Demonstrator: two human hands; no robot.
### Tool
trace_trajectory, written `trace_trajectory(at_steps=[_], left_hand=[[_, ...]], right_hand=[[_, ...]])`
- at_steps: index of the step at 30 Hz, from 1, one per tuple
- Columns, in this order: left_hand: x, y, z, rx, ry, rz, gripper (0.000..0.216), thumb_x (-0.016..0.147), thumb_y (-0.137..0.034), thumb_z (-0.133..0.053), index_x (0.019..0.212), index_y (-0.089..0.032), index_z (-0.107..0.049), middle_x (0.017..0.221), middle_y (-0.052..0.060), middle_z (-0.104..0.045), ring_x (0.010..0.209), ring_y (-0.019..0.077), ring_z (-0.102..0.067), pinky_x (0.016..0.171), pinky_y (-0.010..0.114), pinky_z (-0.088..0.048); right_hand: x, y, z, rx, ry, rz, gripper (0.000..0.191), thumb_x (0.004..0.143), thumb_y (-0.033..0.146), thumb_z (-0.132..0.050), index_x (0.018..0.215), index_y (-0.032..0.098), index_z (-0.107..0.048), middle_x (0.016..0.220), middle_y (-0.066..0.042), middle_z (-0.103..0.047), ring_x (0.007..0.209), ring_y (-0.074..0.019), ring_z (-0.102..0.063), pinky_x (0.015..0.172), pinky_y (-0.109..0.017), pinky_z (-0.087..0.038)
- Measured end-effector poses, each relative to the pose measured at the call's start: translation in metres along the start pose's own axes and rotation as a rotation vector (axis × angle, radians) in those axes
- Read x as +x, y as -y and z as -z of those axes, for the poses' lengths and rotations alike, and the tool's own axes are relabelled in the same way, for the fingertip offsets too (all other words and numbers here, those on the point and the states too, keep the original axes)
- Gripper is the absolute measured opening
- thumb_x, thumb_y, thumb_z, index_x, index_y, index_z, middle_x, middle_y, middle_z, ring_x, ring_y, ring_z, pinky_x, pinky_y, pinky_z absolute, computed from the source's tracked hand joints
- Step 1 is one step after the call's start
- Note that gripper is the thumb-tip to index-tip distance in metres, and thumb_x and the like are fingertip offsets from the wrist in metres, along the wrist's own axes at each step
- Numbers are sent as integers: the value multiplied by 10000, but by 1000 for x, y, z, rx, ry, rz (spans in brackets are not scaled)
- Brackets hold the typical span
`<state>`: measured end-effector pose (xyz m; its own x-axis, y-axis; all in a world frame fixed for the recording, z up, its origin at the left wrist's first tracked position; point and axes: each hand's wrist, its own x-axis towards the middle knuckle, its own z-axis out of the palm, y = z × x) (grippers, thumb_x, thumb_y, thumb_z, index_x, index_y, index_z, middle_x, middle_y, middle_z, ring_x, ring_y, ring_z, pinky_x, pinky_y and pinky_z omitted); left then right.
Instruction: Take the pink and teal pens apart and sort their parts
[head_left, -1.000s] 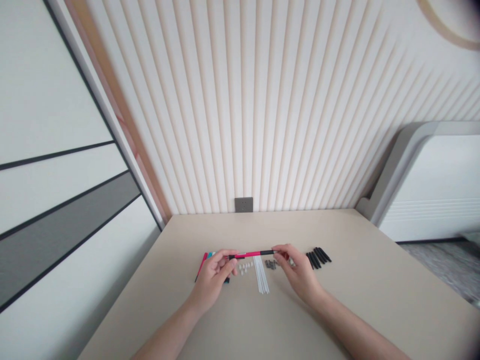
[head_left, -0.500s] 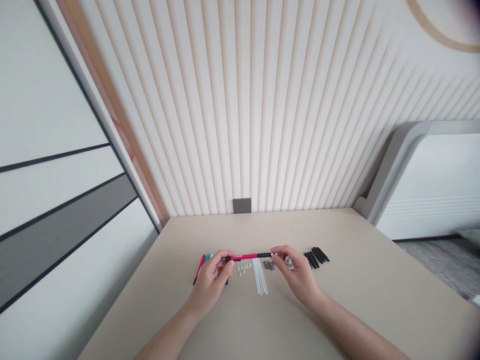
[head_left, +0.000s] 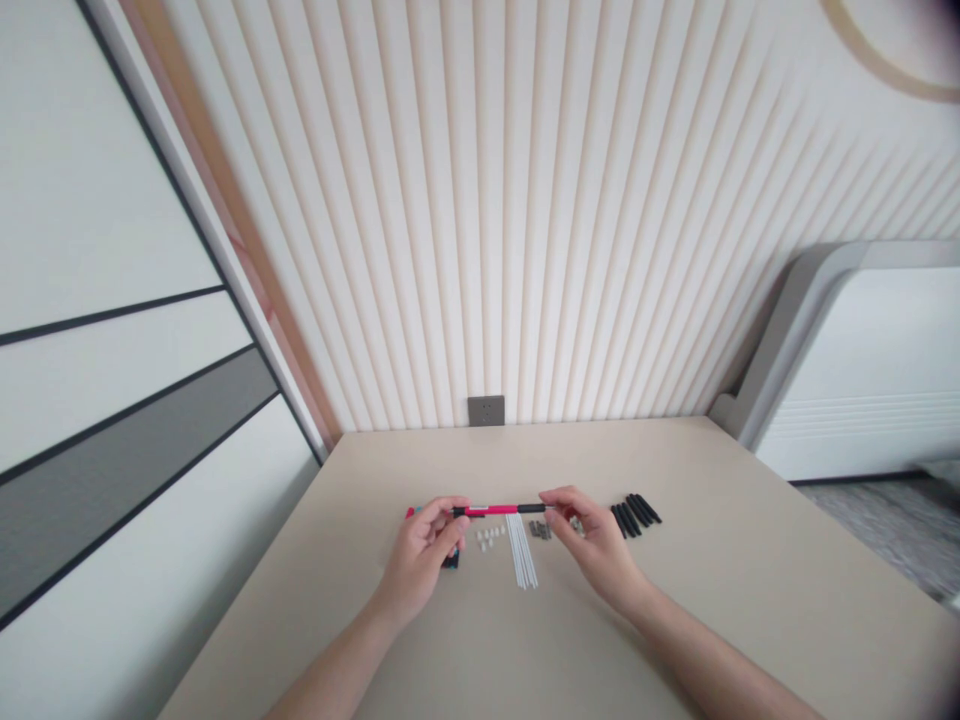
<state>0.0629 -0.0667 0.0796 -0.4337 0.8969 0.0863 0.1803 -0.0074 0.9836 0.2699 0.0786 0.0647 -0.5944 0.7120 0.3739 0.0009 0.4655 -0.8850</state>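
Notes run left to right across the tabletop [head_left: 697,590]. At the far left a pink tip [head_left: 409,512] just shows past my left hand [head_left: 421,545], and a dark piece [head_left: 451,563] sits partly under that hand; whatever else lies there is hidden. My left hand pinches the black-tipped end of a pink pen [head_left: 495,510] and my right hand [head_left: 592,548] pinches its black section. The hands are apart, both closed on the one pen, which I hold level above the rows; holding it at both ends leaves the pink barrel clear between them. Past my left hand come white beads [head_left: 487,538], then white rods [head_left: 521,552] lying side by side, grey bits [head_left: 539,530], pale bits [head_left: 576,524] by my right hand, and black tubes [head_left: 632,514] fanned out at the right. Each kind seems grouped apart so the parts stay unmixed and within reach. I can read no brand, label or writing on any of it.
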Motion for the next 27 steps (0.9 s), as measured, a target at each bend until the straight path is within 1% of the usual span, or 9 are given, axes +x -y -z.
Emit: trace_trajectory(at_steps=[3, 7, 12, 14, 16, 18, 22, 24, 27], left_hand=[[0, 0, 0, -5, 12, 3, 332, 867, -416, -603, 1056, -142, -609, 655, -8, -573, 613, 127, -517, 571, 232, -399], [-1, -2, 0, 6, 34, 1, 327, 866, -416, -601, 1057, -152, -621, 665, -6, -581, 621, 130, -530, 578, 233, -403], [-1, -5, -1, 27, 42, 2, 329, 867, -422, -593, 1056, -157, -637, 662, -5, -580, 617, 134, -531, 574, 235, -397], [-2, -6, -1, 37, 52, 5, 323, 866, -421, -594, 1051, -161, -645, 664, -4, -583, 618, 134, -529, 575, 233, -394], [-2, -6, -2, 52, 69, 6, 314, 861, -416, -605, 1044, -166, -652, 675, -3, -590, 629, 135, -534, 584, 232, -396], [-3, -5, -2, 65, 78, 3, 311, 851, -416, -617, 1036, -170, -658, 681, -1, -596, 637, 137, -542, 596, 233, -401], [-2, -7, -2, 58, 52, 4, 334, 846, -442, -616, 1021, -162, -664, 669, 2, -594, 628, 142, -546, 585, 236, -407], [-2, -9, -1, 51, 38, 11, 341, 849, -449, -611, 1013, -155, -664, 659, 4, -592, 617, 140, -542, 568, 234, -403], [-2, -9, -1, 47, 45, 24, 345, 841, -450, -622, 1014, -154, -665, 653, 4, -595, 605, 137, -539, 559, 232, -402]], right_hand=[[-1, 3, 0, 0, 69, -30, 334, 936, 450, -499, 1076, 204, -677, 900, -58, -674, 780, -177, -591, 715, -298, -468], [-3, 6, -3, -19, 177, -67, 344, 948, 449, -471, 1007, 202, -703, 801, -43, -692, 741, -178, -599, 696, -294, -459], [-4, 6, -3, -110, 154, -17, 265, 903, 401, -555, 1026, 209, -690, 908, -50, -698, 754, -169, -563, 721, -291, -453], [-5, 7, -3, -125, 177, 6, 264, 911, 388, -547, 1053, 212, -682, 940, -53, -698, 774, -168, -568, 730, -288, -450], [-5, 8, -3, -128, 226, 5, 274, 933, 382, -513, 1071, 218, -683, 939, -54, -703, 769, -163, -579, 711, -280, -446], [-5, 9, -4, -139, 254, 3, 266, 940, 371, -499, 1043, 219, -691, 909, -50, -703, 758, -160, -586, 691, -273, -439], [-3, 10, -4, -165, 187, 24, 184, 897, 339, -553, 938, 201, -667, 848, -38, -667, 755, -163, -575, 692, -276, -442], [-3, 10, -3, -157, 163, 26, 167, 892, 331, -550, 914, 196, -647, 832, -34, -654, 753, -162, -573, 697, -278, -450], [-4, 12, -2, -143, 196, 15, 203, 888, 348, -562, 991, 199, -654, 864, -43, -674, 767, -169, -590, 698, -279, -461]])
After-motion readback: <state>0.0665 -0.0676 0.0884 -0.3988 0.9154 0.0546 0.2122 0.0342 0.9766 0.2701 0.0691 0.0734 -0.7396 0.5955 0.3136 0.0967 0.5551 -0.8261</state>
